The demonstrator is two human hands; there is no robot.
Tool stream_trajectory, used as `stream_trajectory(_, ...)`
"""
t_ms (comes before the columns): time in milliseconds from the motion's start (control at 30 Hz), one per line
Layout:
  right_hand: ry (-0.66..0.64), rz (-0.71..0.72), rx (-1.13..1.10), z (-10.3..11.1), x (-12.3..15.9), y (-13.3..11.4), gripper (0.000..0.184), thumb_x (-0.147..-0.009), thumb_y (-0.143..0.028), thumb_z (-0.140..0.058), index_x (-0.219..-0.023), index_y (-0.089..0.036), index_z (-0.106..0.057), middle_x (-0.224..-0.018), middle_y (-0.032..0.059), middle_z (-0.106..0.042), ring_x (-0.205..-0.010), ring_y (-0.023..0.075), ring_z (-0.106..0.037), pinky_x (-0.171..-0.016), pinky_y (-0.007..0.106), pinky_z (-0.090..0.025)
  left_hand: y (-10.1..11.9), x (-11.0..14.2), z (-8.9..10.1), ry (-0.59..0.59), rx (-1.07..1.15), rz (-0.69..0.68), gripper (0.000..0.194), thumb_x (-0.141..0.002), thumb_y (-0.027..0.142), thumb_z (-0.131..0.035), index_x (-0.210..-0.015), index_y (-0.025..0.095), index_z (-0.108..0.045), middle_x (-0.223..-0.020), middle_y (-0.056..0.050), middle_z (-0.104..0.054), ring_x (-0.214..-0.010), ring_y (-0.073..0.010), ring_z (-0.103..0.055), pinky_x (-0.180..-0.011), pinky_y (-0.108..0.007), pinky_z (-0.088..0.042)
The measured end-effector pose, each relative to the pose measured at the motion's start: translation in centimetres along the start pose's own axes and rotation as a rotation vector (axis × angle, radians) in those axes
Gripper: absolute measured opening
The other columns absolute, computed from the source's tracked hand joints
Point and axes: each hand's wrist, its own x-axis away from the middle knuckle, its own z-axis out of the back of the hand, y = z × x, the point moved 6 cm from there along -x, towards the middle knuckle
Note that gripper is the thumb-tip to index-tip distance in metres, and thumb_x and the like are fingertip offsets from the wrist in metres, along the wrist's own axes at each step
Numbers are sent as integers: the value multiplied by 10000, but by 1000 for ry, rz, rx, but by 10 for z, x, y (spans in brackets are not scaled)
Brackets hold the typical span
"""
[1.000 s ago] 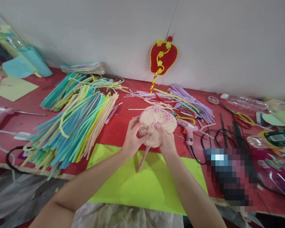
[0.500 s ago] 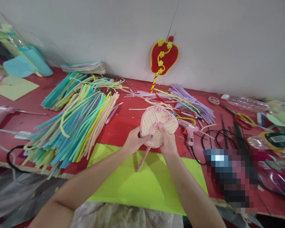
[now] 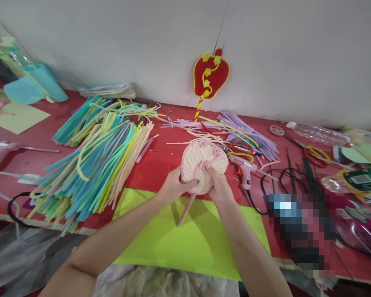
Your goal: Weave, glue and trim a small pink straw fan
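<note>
Between both hands is a cream hand fan (image 3: 190, 163) made of pipe cleaners, with a pink edge, small pink flowers (image 3: 218, 153) and a twisted pink handle (image 3: 186, 211) that points down toward me. My left hand (image 3: 174, 185) grips its lower left edge, thumb across the front and fingers behind, out of sight. My right hand (image 3: 219, 183) holds the lower right side; its thumb presses near a pink flower (image 3: 203, 165) at the middle of the face. A lime-green sheet (image 3: 185, 243) lies beneath the fan.
Left lies a big pile of coloured pipe cleaners (image 3: 92, 161). A red fan (image 3: 212, 76) leans on the wall behind purple pipe cleaners (image 3: 250, 132). To the right are a pink glue gun (image 3: 245, 171), scissors (image 3: 317, 156), black cable and plastic bottles (image 3: 318, 133). Another glue gun (image 3: 4, 152) sits far left.
My left hand's raised fingers have gone behind the fan's edge, and its thumb now lies lower on the face. The right thumb stays near the middle flower.
</note>
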Motion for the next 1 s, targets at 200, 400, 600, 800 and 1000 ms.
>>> stream_trajectory(200, 46, -8, -25, 1, 0, 1, 340, -560, -205, -747, -887, -170, -660, -887, 7, -710, -813, 166, -663, -742, 269, -558, -2, 0, 0, -1, -8, 12, 381, -666, 253, -649, -1023, 148, -570, -992, -40, -666, -917, -204, -611, -773, -294, -501)
stream_trajectory(400, 42, 48, 16, 1, 0, -2, 362, -550, -211, -761, -896, -181, -656, -885, 4, -711, -786, 162, -666, -742, 283, -557, -7, -2, -1, -5, 132, 87, 387, -676, 283, -647, -1026, 133, -579, -1034, -70, -663, -946, -221, -612, -795, -323, -511)
stream_trajectory(600, -30, 32, 65, -3, 1, 5, 385, -531, -221, -773, -896, -176, -659, -907, 25, -709, -829, 190, -661, -772, 316, -543, -13, -6, 2, 64, 254, 136, 362, -675, 328, -663, -975, 130, -622, -1028, -82, -670, -966, -239, -615, -831, -351, -505)
stream_trajectory(800, -108, 13, 117, -2, 2, 0, 325, -625, -395, -710, -849, -163, -674, -900, 52, -708, -863, 209, -648, -780, 321, -520, -20, -8, 16, 206, 341, 209, 420, -625, 358, -705, -967, 126, -627, -1052, -98, -660, -986, -249, -606, -859, -369, -485)
stream_trajectory(1000, -157, 237, 305, 0, -2, -9, 292, -645, -345, -704, -869, -164, -661, -925, 44, -694, -840, 200, -623, -806, 354, -484, -25, -13, 20, 219, 443, 216, 539, -545, 322, -764, -1021, 128, -600, -1077, -111, -647, -1000, -250, -597, -871, -377, -475)
